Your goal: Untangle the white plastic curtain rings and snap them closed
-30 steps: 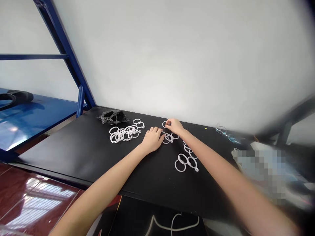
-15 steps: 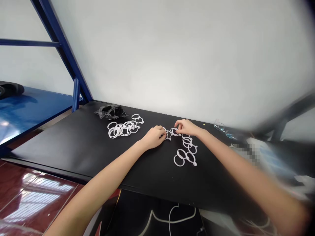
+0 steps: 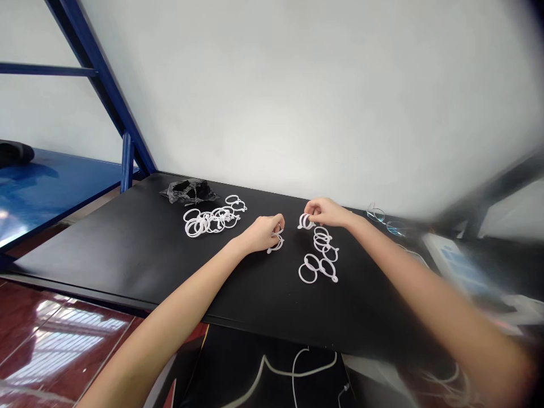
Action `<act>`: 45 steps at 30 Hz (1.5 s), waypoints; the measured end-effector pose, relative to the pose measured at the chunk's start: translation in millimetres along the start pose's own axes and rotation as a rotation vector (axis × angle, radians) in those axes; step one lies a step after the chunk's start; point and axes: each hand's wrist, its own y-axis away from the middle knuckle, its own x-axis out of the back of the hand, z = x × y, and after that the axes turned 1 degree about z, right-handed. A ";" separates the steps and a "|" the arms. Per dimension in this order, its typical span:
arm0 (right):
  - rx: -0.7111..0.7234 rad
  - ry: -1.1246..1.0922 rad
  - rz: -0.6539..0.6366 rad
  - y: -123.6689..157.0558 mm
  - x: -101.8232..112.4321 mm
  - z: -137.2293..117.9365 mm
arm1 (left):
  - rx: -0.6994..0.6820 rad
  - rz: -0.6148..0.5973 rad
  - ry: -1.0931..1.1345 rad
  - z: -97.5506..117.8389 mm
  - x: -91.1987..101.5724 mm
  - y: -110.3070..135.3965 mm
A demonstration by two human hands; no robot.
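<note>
the step in hand is the two-handed handling of small white rings on a black tabletop (image 3: pixel 140 249).

left hand (image 3: pixel 272 231): thumb and fingers are brought together on a small bunch of rings (image 3: pixel 279 245), near the middle of the surface. the fingers partly cover the bunch; its count cannot be told.

right hand (image 3: pixel 317 214): thumb and fingertips pinch a second bunch (image 3: pixel 304 221). these rings stand tilted and overlap. whether they touch the surface cannot be told with certainty. the two bunches are apart.

position of remaining rings: a larger pile (image 3: pixel 211 222) lies to the left of the left hand, near a crumpled black bag (image 3: pixel 187 191). a loose group (image 3: pixel 323 248) lies just below the right hand, several rings overlapping. eyeglasses (image 3: pixel 385 221) rest farther right, by the wall.

handling requirement, by judgement: any next move calls for a steady pinch on each bunch, since thin, smooth rings may slip or catch on one another. keep the right hand's bunch free of the loose group beneath it.
</note>
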 end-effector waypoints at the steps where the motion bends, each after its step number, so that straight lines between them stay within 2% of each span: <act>1: -0.009 -0.020 -0.019 2.7 5.5 3.0 | -0.043 0.028 -0.042 2.1 1.4 -0.2; 6: -0.119 -0.028 -0.194 11.9 21.4 26.1 | -0.283 0.258 -0.129 17.1 8.5 -1.2; 10: -0.172 0.041 -0.177 9.7 11.4 42.3 | -0.361 0.372 -0.132 21.0 7.8 -0.2; 16: -0.138 0.102 -0.064 3.3 -1.0 46.3 | -0.341 0.383 -0.176 21.3 5.5 0.5; 22: -0.110 0.014 0.082 12.9 20.9 37.4 | -0.354 0.418 -0.221 25.7 6.2 0.5; 24: -0.096 -0.068 0.032 19.4 29.7 32.2 | -0.352 0.427 -0.222 26.8 6.5 0.6; 26: -0.086 -0.173 -0.136 24.3 31.8 27.7 | -0.355 0.433 -0.221 27.7 6.8 0.6; 28: -0.114 -0.151 -0.271 26.1 25.8 25.1 | -0.358 0.436 -0.222 28.3 7.0 0.7; 30: -0.148 -0.049 -0.314 24.9 15.0 24.8 | -0.357 0.438 -0.220 28.4 7.1 0.9; 34: -0.145 0.064 -0.250 19.2 0.2 27.5 | -0.362 0.439 -0.216 27.6 6.3 1.2; 38: -0.119 0.113 -0.183 17.7 1.5 27.3 | -0.380 0.434 -0.213 28.1 5.9 1.0; 45: -0.085 0.075 -0.073 17.5 -5.7 21.6 | -0.377 0.406 -0.175 28.7 6.1 1.5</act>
